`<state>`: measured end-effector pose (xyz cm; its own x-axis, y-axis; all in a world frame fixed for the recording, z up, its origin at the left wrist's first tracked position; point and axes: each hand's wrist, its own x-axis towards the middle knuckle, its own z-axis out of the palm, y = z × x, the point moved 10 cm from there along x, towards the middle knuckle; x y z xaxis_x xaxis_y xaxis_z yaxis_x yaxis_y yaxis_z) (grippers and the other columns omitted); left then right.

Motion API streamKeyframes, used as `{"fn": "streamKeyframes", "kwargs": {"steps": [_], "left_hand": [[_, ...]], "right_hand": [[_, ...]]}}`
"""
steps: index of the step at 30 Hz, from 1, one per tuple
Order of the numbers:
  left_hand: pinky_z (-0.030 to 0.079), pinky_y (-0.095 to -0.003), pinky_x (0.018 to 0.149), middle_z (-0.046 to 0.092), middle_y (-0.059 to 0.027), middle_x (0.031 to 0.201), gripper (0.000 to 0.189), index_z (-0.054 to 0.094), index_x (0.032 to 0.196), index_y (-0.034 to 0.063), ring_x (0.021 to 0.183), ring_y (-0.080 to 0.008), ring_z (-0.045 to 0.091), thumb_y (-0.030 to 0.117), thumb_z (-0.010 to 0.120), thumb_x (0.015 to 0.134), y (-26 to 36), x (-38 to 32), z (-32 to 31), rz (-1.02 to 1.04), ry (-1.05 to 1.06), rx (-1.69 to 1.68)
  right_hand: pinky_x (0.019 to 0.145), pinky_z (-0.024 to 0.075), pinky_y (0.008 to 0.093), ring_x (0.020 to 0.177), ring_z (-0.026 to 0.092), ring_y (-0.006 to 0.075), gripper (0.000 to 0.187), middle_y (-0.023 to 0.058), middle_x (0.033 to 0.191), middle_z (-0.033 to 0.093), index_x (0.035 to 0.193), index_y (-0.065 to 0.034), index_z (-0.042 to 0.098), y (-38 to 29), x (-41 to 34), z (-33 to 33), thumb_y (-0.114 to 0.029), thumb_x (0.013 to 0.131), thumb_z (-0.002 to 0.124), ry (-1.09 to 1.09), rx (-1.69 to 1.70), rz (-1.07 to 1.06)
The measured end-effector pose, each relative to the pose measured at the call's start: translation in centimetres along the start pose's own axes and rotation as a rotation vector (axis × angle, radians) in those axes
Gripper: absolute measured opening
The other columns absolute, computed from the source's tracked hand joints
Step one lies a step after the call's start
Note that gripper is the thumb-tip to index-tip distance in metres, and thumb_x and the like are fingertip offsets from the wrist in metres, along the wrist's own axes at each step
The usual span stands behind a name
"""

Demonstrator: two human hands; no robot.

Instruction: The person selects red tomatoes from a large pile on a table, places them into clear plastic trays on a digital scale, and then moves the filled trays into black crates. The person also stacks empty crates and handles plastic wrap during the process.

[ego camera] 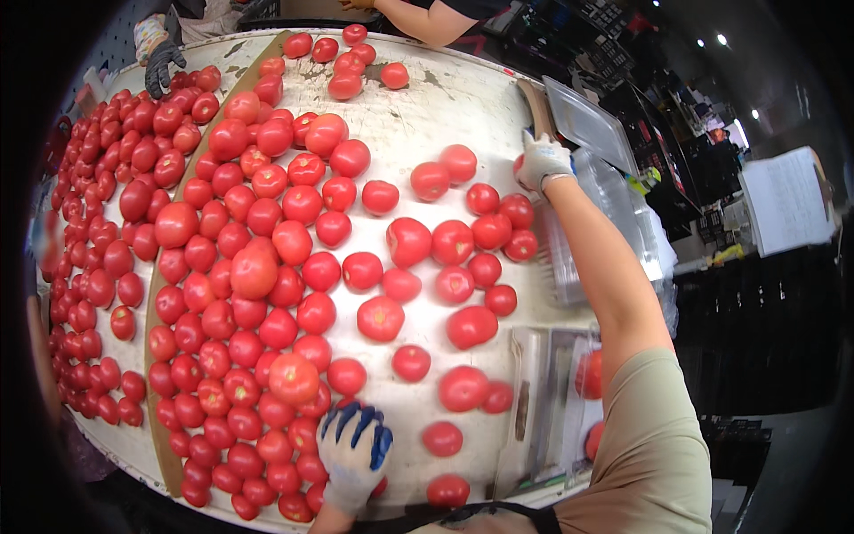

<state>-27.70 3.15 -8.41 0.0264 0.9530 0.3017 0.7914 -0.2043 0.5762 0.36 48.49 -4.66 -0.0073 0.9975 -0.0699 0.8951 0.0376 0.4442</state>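
Note:
Many red tomatoes (250,270) lie on a white, worn table. My left hand (353,450), in a white glove with blue fingertips, rests among them near the table's near edge; its fingers are spread, and whether it holds a tomato underneath is hidden. My right hand (546,163), in a similar glove, reaches to the far right, beside a tomato half hidden behind it and near a brown curved strip (537,110). Next to that hand lie stacked clear plastic containers (604,193). Its palm side cannot be seen. Looser tomatoes (454,242) are scattered across the middle.
A brown divider strip (163,307) separates the tomatoes from another bed of them (100,287). A gloved hand (161,63) of a co-worker is at the far left; another person's arm (420,20) shows beyond the table. A clear-walled box (540,407) stands near right, a paper sheet (787,200) farther right.

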Motion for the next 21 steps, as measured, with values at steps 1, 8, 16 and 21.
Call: {"fn": "streamKeyframes", "kwargs": {"steps": [1, 8, 16, 21], "left_hand": [[0.044, -0.0497, 0.097, 0.068, -0.0082, 0.106, 0.022, 0.071, 0.099, 0.0077, 0.104, -0.0315, 0.062, 0.018, 0.071, 0.079, -0.2, 0.1, 0.0, -0.011, -0.020, 0.012], [0.045, -0.0516, 0.092, 0.067, -0.0092, 0.103, 0.023, 0.068, 0.096, 0.0073, 0.100, -0.0334, 0.061, 0.011, 0.070, 0.074, -0.8, 0.2, 0.2, 0.017, 0.026, -0.057], [0.045, -0.0518, 0.097, 0.068, -0.0105, 0.107, 0.023, 0.070, 0.099, 0.0054, 0.105, -0.0333, 0.062, 0.015, 0.072, 0.079, 0.2, 0.4, -0.7, -0.014, 0.059, 0.000], [0.038, -0.0523, 0.106, 0.049, -0.0248, 0.136, 0.062, 0.051, 0.133, -0.0001, 0.128, -0.0449, 0.046, 0.011, 0.074, 0.076, -2.9, -6.1, -6.9, -0.096, 0.309, -0.002]], "right_hand": [[0.098, 0.0478, 0.0494, 0.120, 0.059, 0.0384, 0.079, 0.0205, 0.133, 0.056, 0.144, -0.0101, 0.046, -0.1, 1.6, 1.5, -0.026, 0.072, 0.074, -0.027, -0.074, -0.010], [0.097, 0.0499, 0.0452, 0.122, 0.059, 0.0377, 0.058, 0.0198, 0.128, 0.062, 0.132, -0.0084, 0.059, -1.2, 6.5, 4.9, -0.035, 0.081, 0.068, -0.065, -0.023, 0.061], [0.095, 0.0506, 0.0408, 0.113, 0.063, 0.0292, 0.083, 0.0191, 0.124, 0.063, 0.134, -0.0072, 0.054, -1.9, -11.0, -12.6, -0.037, 0.063, 0.087, 0.076, 0.803, -0.419], [0.105, 0.0440, 0.0379, 0.120, 0.058, 0.0286, 0.114, 0.0150, 0.129, 0.059, 0.139, -0.0001, 0.050, 6.6, -31.8, -11.2, -0.046, 0.046, 0.097, -0.360, 1.306, -0.300]]}}
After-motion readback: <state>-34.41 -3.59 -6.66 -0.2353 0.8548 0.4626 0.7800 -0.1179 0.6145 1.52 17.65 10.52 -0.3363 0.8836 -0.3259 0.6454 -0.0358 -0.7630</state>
